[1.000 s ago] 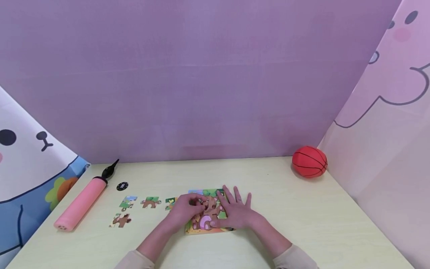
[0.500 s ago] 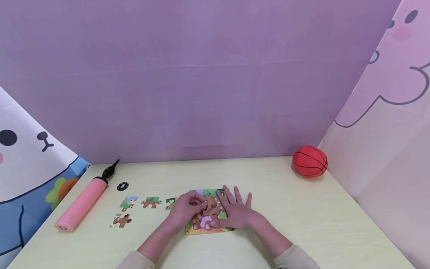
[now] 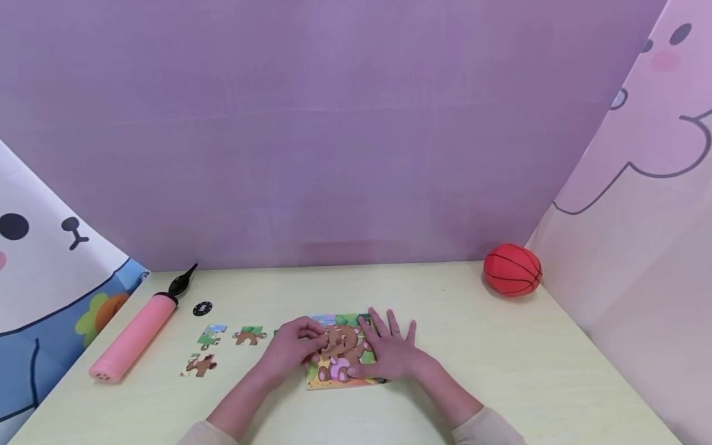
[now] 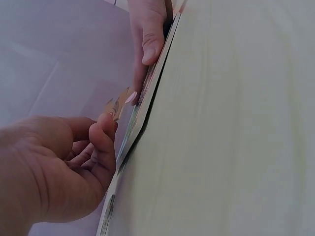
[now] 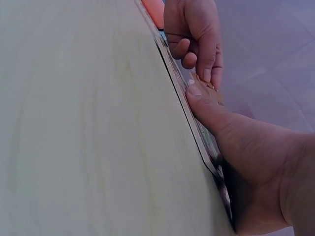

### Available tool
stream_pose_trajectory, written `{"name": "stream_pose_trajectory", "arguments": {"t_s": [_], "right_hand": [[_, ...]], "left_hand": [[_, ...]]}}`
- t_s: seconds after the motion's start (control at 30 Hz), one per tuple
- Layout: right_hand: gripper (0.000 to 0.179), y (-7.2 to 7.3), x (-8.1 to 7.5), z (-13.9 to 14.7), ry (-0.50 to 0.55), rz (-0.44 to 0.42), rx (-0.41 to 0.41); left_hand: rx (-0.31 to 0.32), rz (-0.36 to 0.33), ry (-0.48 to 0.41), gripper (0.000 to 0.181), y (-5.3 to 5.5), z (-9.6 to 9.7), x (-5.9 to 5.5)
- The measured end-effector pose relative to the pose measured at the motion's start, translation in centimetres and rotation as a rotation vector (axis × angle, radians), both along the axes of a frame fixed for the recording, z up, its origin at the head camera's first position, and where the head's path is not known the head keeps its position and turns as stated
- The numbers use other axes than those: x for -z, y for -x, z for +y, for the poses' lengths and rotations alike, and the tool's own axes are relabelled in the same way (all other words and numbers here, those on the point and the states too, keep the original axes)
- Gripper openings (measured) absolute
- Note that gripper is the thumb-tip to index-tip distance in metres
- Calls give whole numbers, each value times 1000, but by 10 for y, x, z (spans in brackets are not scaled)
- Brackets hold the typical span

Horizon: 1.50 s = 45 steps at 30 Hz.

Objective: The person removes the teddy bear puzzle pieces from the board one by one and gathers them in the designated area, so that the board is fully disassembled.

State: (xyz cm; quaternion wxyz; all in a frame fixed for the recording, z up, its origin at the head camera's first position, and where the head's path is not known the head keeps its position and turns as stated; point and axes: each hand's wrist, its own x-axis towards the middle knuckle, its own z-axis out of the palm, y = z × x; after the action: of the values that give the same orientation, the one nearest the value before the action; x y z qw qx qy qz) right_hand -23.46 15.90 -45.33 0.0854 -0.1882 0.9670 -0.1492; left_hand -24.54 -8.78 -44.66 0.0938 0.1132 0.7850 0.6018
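Observation:
My left hand (image 3: 286,351) pinches a brown jigsaw piece (image 4: 117,107) between thumb and fingertips. In the left wrist view that piece stands tilted, lifted over the bear puzzle board (image 3: 322,384). The board shows a brown bear with a pink belly. Across the board's right side rests my right hand (image 3: 392,353), its fingers spread and straight, covering part of the picture. The right wrist view has its thumb lying along the board, close to the held piece.
Several loose jigsaw pieces lie left of the board, among them a green-and-blue piece (image 3: 212,334), a bear-ear piece (image 3: 250,335) and a brown piece (image 3: 201,365). Further out are a black chip (image 3: 203,308), a pink hand pump (image 3: 135,339) and a red ball (image 3: 512,270).
My left hand has drawn back slightly to the left with the pinched piece, and more of the bear shows. It now covers most of the nearest loose piece. The right hand stays put.

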Motion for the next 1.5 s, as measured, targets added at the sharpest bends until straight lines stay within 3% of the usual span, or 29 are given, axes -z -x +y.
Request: {"name": "stream_pose_trajectory", "arguments": {"t_s": [0.3, 0.73, 0.97, 1.27, 1.5], "right_hand": [[117, 1, -7, 5, -2, 35, 54], [122, 1, -7, 5, -52, -5, 80], [121, 2, -4, 6, -50, -9, 83], [122, 4, 0, 9, -32, -23, 73], [120, 3, -2, 7, -44, -11, 79]], "left_hand": [[-50, -7, 41, 18, -4, -17, -1], [-73, -40, 95, 20, -16, -57, -10], [-47, -52, 134, 21, -17, -79, -7], [-64, -86, 162, 20, -20, -102, -2], [-39, -112, 124, 18, -22, -118, -4]]}}
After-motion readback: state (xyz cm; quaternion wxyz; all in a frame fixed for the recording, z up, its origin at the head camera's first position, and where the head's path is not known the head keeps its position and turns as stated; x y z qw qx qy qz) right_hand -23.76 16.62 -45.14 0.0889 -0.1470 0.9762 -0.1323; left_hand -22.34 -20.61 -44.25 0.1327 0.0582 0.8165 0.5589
